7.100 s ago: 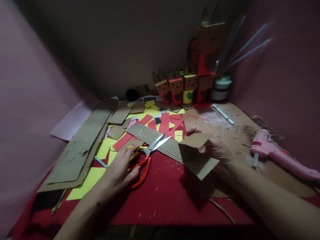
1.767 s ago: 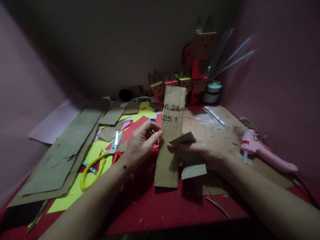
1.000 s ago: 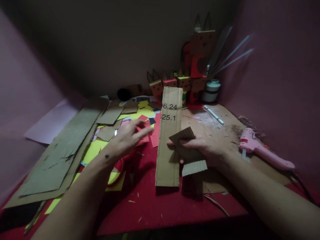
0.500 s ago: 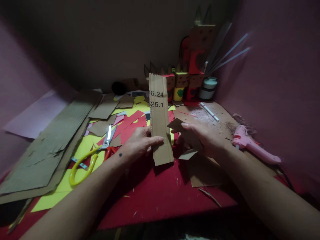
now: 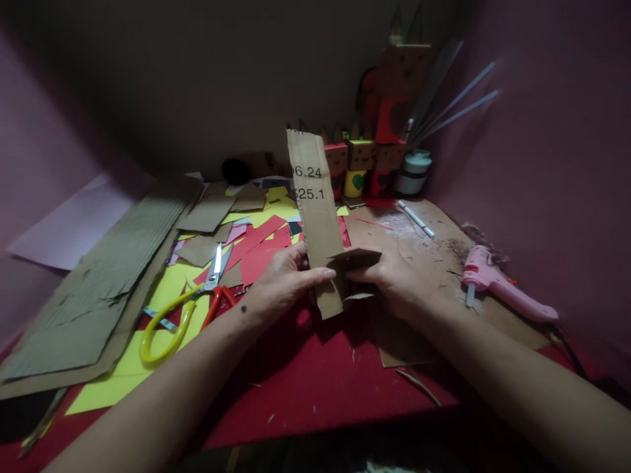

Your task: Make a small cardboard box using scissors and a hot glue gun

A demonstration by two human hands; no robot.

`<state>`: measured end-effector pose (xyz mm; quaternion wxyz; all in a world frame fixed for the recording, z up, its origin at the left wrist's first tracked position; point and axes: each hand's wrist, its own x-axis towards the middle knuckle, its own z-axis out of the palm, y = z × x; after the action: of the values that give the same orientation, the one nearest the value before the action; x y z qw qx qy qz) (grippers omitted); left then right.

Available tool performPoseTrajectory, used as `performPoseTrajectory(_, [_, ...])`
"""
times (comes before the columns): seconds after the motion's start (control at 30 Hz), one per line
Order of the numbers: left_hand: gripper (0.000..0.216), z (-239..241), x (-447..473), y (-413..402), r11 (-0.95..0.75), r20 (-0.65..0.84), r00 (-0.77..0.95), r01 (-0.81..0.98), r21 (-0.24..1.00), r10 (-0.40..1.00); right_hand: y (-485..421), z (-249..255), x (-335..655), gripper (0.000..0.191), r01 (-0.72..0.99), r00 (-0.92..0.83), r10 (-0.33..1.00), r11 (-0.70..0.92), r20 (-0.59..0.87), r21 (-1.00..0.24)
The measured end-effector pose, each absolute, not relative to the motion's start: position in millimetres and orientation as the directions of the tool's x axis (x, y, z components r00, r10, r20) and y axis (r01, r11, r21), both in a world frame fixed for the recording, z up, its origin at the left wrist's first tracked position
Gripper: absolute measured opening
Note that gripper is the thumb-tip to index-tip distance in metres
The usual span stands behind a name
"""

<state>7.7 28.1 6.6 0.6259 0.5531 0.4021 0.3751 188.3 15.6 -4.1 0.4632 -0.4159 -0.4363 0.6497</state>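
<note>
My left hand (image 5: 290,276) grips the lower part of a long cardboard strip (image 5: 315,217) printed with black numbers, its thumb lying across the front. The strip stands nearly upright, tilted a little to the left. In my right hand (image 5: 389,279) is a folded cardboard piece (image 5: 362,252), brown with bent flaps, held against the right edge of the strip. Some of the right fingers are hidden inside the fold. Left of my hands, scissors (image 5: 185,315) with yellow and red handles lie with blades slightly apart on paper scraps.
Cardboard sheets (image 5: 98,282) lie at the left, with red and yellow paper scraps (image 5: 266,243) beside them. A pink glue gun (image 5: 507,289) and a white marker (image 5: 415,219) are at the right. Behind stand several box figures (image 5: 359,157) and a teal-lidded jar (image 5: 414,174) near clear sticks.
My right hand has brought the folded cardboard piece leftward against the strip. The strip has tilted further left, and my left hand has shifted slightly right.
</note>
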Motion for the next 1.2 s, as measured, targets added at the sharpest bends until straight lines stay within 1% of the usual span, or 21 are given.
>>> performPoseTrajectory(0.07, [0.048,6.7,8.0,27.1,0.094,-0.071,0.448,-0.028,0.995,0.891,15.3,-5.4,188.8,0.027,-0.264,-0.193,0.974,-0.171,-0.122,-0.949])
performPoseTrajectory(0.13, [0.050,7.5,8.4,25.6,0.106,-0.119,0.510,0.054,0.993,0.852,16.1,-7.0,189.7,0.027,-0.290,-0.169,0.979,-0.157,-0.111,-0.944])
performPoseTrajectory(0.2, [0.037,8.0,8.5,24.0,0.151,-0.228,0.556,0.181,0.972,0.799,17.5,-9.1,190.6,0.027,-0.318,-0.153,0.982,-0.158,-0.113,-0.935])
performPoseTrajectory(0.27, [0.022,7.9,7.7,23.0,0.193,-0.312,0.583,0.258,0.947,0.751,18.9,-11.1,191.6,0.027,-0.334,-0.153,0.981,-0.166,-0.120,-0.928])
performPoseTrajectory(0.37, [0.012,7.1,3.8,23.9,0.234,-0.328,0.650,0.230,0.945,0.686,20.2,-12.4,194.1,0.024,-0.328,-0.156,0.979,-0.175,-0.129,-0.928])
performPoseTrajectory(0.47, [0.015,6.9,-1.5,27.1,0.304,-0.311,0.739,0.150,0.941,0.597,20.4,-12.0,196.5,0.020,-0.330,-0.152,0.982,-0.156,-0.110,-0.931])
performPoseTrajectory(0.5, [0.017,7.3,-2.7,28.2,0.311,-0.309,0.746,0.143,0.940,0.591,20.3,-11.7,196.8,0.019,-0.337,-0.157,0.983,-0.141,-0.092,-0.931])
performPoseTrajectory(0.53, [0.018,8.0,-3.2,29.2,0.295,-0.306,0.729,0.149,0.944,0.612,20.2,-11.2,196.9,0.019,-0.346,-0.162,0.984,-0.127,-0.074,-0.930])
performPoseTrajectory(0.6, [0.018,9.9,-2.2,30.5,0.224,-0.287,0.652,0.181,0.958,0.702,19.8,-9.7,196.5,0.016,-0.362,-0.186,0.981,-0.127,-0.062,-0.923])
performPoseTrajectory(0.67, [0.017,11.9,0.8,31.1,0.165,-0.255,0.566,0.206,0.965,0.784,19.5,-7.0,196.5,0.011,-0.377,-0.217,0.972,-0.172,-0.094,-0.910])
performPoseTrajectory(0.7, [0.018,12.7,2.5,31.2,0.151,-0.241,0.533,0.208,0.966,0.811,19.5,-5.3,197.0,0.014,-0.381,-0.230,0.967,-0.194,-0.110,-0.904])
performPoseTrajectory(0.77, [0.018,13.7,5.7,31.2,0.148,-0.235,0.492,0.208,0.967,0.838,19.8,-1.4,199.4,0.025,-0.380,-0.216,0.968,-0.205,-0.129,-0.902])
performPoseTrajectory(0.9, [0.013,12.4,9.4,30.0,0.120,-0.198,0.402,0.212,0.970,0.894,19.7,5.8,206.6,0.033,-0.329,-0.042,0.991,-0.131,-0.124,-0.935])
performPoseTrajectory(1.03, [0.014,6.9,13.9,25.1,0.091,-0.164,0.364,0.208,0.974,0.917,14.9,14.1,204.0,0.030,-0.260,0.013,0.997,-0.075,-0.082,-0.963])
performPoseTrajectory(1.1, [0.014,3.8,17.2,20.8,0.075,-0.146,0.367,0.200,0.977,0.919,12.2,18.3,196.5,0.025,-0.177,0.059,0.997,-0.037,-0.048,-0.984])
performPoseTrajectory(1.2, [0.011,0.3,22.0,14.1,0.062,-0.131,0.393,0.182,0.981,0.910,9.9,21.0,184.3,0.017,-0.058,0.047,0.998,-0.040,-0.043,-0.998])
